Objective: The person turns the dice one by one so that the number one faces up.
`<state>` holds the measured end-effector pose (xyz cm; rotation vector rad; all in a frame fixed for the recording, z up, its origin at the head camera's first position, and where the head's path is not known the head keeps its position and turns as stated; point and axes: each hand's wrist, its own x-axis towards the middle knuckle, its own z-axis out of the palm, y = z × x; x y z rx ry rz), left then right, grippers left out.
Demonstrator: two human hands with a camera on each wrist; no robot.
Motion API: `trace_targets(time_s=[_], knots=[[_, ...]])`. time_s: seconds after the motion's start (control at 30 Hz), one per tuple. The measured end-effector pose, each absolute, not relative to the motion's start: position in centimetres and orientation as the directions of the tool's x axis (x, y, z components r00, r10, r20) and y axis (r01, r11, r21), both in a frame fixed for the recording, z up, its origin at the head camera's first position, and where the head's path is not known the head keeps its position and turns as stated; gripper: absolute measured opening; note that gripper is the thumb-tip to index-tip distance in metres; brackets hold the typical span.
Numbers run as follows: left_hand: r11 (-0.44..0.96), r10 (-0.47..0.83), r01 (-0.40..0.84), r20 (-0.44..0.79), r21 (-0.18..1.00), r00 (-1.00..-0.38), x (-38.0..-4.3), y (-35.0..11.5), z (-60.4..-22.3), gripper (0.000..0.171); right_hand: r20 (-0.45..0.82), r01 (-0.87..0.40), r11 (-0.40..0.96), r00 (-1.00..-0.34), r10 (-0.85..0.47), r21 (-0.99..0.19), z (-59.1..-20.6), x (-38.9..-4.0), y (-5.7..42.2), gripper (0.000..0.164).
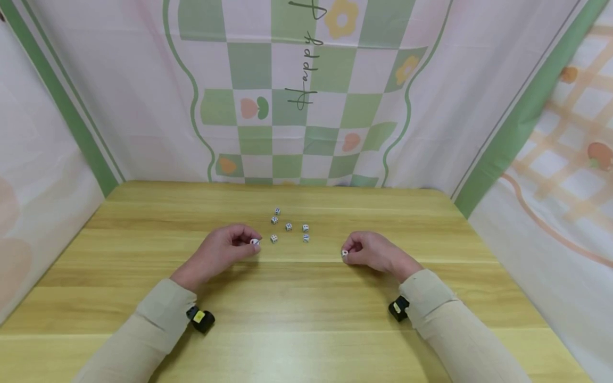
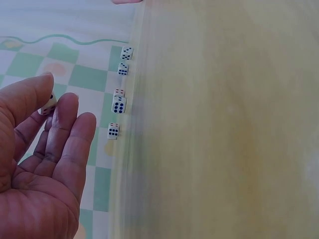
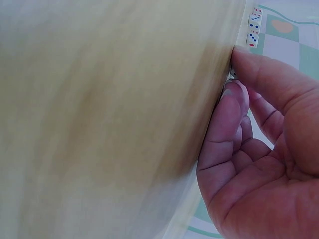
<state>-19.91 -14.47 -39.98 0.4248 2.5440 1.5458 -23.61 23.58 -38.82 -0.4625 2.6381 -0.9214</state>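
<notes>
White die (image 1: 254,242) is pinched by the left hand (image 1: 217,251), between thumb and fingers; a second die (image 1: 345,254) is likewise pinched by the right hand (image 1: 375,252). Fingertip grips are presumably used because such small dice offer little surface. Six loose dice (image 1: 289,226) are grouped between the hands, nearer the left, on the wooden table (image 1: 297,303).

The dice (image 1: 288,227) are white with blue and red pips, the tabletop (image 1: 287,314) yellow wood-grained, the sleeves (image 1: 155,319) beige, the curtain (image 1: 249,65) green-and-white checked.
</notes>
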Motion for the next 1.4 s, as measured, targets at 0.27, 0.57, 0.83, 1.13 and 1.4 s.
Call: trace_targets(time_s=[0.27, 0.57, 0.83, 1.13, 1.4], knots=[[0.442, 0.306, 0.173, 0.033, 0.880, -0.951, -19.85, -14.49, -39.96, 0.027, -0.179, -0.199, 0.742, -0.901, -0.395, -0.640, -38.81, -23.62, 23.64, 0.011], [0.454, 0.309, 0.187, 0.042, 0.871, -0.950, -19.87, -14.55, -40.03, 0.026, -0.181, -0.197, 0.735, -0.899, -0.400, -0.649, -38.85, -23.66, 23.66, 0.010], [0.482, 0.313, 0.206, 0.052, 0.852, -0.948, -19.84, -14.51, -39.85, 0.025, -0.184, -0.196, 0.738, -0.898, -0.400, -0.646, -38.83, -23.66, 23.68, 0.011], [0.515, 0.310, 0.198, 0.034, 0.834, -0.950, -19.77, -14.77, -39.65, 0.024, -0.187, -0.192, 0.737, -0.898, -0.398, -0.648, -38.92, -23.68, 23.71, 0.012], [0.608, 0.315, 0.268, 0.083, 0.747, -0.946, -19.91, -15.38, -39.48, 0.020, -0.178, -0.206, 0.738, -0.897, -0.405, -0.642, -38.92, -23.74, 23.78, 0.012]])
